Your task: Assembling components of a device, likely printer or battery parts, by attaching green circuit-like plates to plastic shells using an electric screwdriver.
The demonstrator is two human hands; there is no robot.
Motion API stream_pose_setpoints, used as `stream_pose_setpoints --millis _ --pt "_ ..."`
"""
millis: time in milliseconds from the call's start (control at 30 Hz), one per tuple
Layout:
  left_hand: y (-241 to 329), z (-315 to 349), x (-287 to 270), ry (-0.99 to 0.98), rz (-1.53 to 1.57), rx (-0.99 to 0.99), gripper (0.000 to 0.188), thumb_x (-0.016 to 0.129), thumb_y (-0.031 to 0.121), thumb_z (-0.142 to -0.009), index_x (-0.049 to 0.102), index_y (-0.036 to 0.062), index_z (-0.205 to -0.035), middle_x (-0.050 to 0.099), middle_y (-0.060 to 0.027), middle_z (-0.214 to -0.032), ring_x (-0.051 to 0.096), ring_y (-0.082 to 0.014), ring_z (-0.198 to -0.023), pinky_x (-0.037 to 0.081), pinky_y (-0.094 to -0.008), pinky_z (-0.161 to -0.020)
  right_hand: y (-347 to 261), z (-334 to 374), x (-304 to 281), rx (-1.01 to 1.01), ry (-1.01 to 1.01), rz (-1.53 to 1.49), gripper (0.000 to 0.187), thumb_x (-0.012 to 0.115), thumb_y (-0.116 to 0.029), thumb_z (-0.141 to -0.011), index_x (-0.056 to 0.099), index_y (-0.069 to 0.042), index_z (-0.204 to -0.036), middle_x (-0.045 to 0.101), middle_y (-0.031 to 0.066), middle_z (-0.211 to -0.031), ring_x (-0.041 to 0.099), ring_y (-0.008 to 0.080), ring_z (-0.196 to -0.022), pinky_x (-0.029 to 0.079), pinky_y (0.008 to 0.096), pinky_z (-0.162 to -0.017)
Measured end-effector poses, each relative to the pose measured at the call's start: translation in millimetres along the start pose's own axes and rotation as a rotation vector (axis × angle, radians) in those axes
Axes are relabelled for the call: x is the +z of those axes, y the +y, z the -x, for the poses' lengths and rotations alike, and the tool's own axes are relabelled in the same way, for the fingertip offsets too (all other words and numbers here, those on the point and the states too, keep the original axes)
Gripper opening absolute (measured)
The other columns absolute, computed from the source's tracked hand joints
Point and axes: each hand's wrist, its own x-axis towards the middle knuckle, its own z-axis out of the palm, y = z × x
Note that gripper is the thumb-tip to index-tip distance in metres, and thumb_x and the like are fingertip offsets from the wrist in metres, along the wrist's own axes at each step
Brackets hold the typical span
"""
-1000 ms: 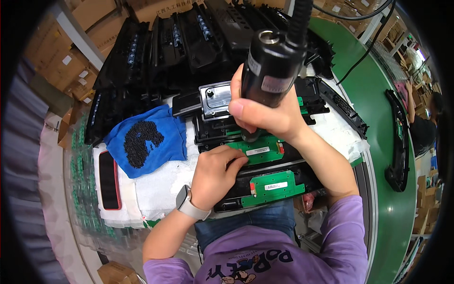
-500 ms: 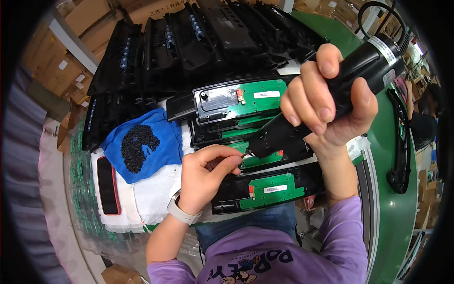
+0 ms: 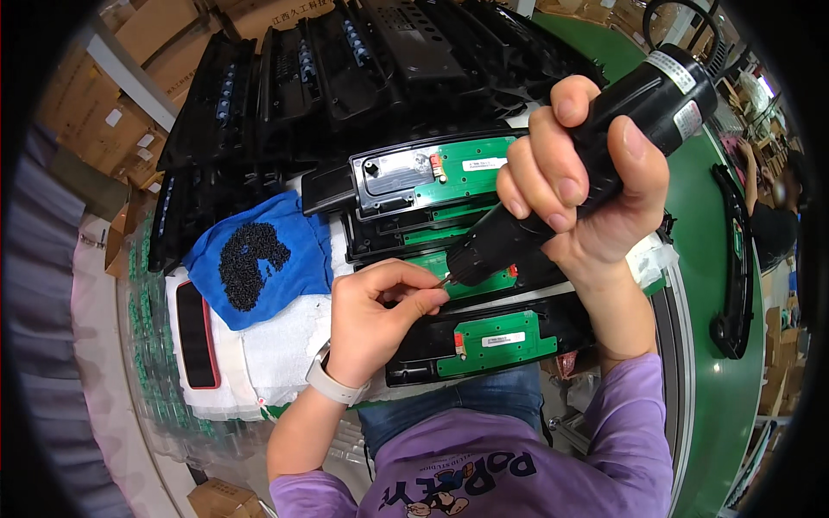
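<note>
Right hand (image 3: 600, 231): fingers wrapped fully round the black cylindrical electric screwdriver (image 3: 503, 242), right of centre.
Left hand (image 3: 371, 319): fingers pinched close at its thin metal bit (image 3: 444, 281); cannot tell if gripping.
Green circuit board (image 3: 494, 281): mid-frame, partly behind the screwdriver.
Open room: white-covered tabletop (image 3: 285, 354), lower left, reaching its edge.

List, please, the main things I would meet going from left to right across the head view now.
Grey curtain, red-edged phone, pile of small black pieces, left hand, right hand, long curved black part.
</note>
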Motion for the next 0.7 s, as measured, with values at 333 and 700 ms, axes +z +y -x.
stream_pose_setpoints --millis 333,700 --pt "4 0 -1 0.051 0.239 -0.095 0.010 0.067 -0.008 -0.075 0.063 -0.0063 -0.085 0.066 -0.0091 -0.083 0.064 -0.0117 -0.068 0.050 -0.0199 -0.060 5 0 6 -0.044 0.394 -0.067 0.023 0.048 -0.028 -0.090 0.054 -0.005 -0.090 0.049 0.0024 -0.057 0.045 0.0144 -0.046 0.039 0.0305 -0.051" --pt "-5 -3 6 -0.036 0.107 0.041 0.023 0.043 0.012 -0.095 0.059 -0.0051 -0.096 0.063 -0.0122 -0.104 0.057 -0.0143 -0.086 0.044 -0.0264 -0.078 -10 4 -7 0.134 -0.002 0.652 0.025 0.063 -0.012 -0.073 0.046 0.000 -0.087 0.049 0.0050 -0.057 0.045 0.0104 -0.041 0.036 0.0223 -0.038"
